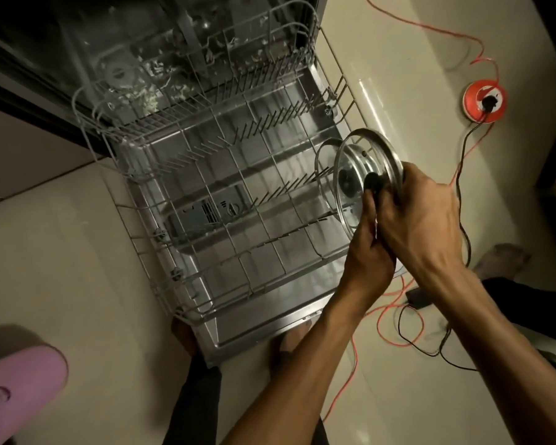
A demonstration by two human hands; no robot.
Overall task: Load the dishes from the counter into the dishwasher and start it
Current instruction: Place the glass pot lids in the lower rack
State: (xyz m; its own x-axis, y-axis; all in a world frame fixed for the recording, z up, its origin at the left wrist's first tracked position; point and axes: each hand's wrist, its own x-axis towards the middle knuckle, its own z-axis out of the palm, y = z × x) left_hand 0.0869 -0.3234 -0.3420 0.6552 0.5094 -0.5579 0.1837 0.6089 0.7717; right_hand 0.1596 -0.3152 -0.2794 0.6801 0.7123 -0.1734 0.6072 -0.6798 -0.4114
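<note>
Round glass lid (363,184) with steel rim held upright at 3 o'clock of the wire lower rack (225,194), left hand (368,255) fingers pinching its black knob (371,184), right hand (421,213) fingers curled over the rim, 1 red cord reel (484,98) at 2 o'clock, pink slipper (16,383) at 8 o'clock.

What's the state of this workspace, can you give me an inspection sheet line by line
Surface: pale tiled floor; open dishwasher door under the pulled-out lower rack.
Job's things: glass lid on edge at the rack's right side; a second lid behind it, seemingly between the tines.
Clutter: pink slipper at lower left.
Grips: left hand and right hand both on the glass lid, fingers at its black knob.
Cables: orange cord and black cord run from a red reel across the floor.
Surroundings: dim room; dark cabinet fronts.
</note>
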